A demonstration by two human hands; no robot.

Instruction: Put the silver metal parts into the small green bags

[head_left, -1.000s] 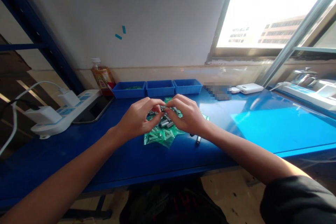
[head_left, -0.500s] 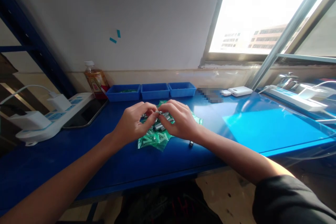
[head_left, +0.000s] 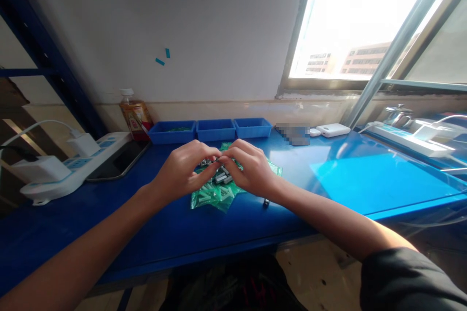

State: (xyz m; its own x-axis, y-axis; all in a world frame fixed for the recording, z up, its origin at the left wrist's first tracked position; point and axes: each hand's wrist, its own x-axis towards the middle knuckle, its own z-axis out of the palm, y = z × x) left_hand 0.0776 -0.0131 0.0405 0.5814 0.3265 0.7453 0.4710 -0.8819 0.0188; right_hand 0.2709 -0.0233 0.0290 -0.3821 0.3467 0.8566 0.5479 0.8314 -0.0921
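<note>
My left hand [head_left: 186, 165] and my right hand [head_left: 251, 167] meet fingertip to fingertip over the green plastic bags [head_left: 215, 195]. Both are closed in a pinch. Whatever sits between the fingertips is mostly hidden and too small to name. Below the hands, loose silvery metal pieces [head_left: 223, 176] lie on the bags, partly covered by my fingers. Pale rod-like pieces show through the green plastic. A small dark metal part [head_left: 266, 202] rests on the blue table beneath my right wrist.
Three blue trays [head_left: 215, 130] stand in a row at the wall; the left one holds something green. A bottle [head_left: 134, 114], a phone [head_left: 120, 158] and a power strip [head_left: 78, 163] are at left. A blue sheet [head_left: 375, 180] and another power strip [head_left: 408, 138] lie right.
My fingertips have closed further together, and the small silvery piece seen between them is now hidden. The view has shifted slightly; the bags and trays stay put.
</note>
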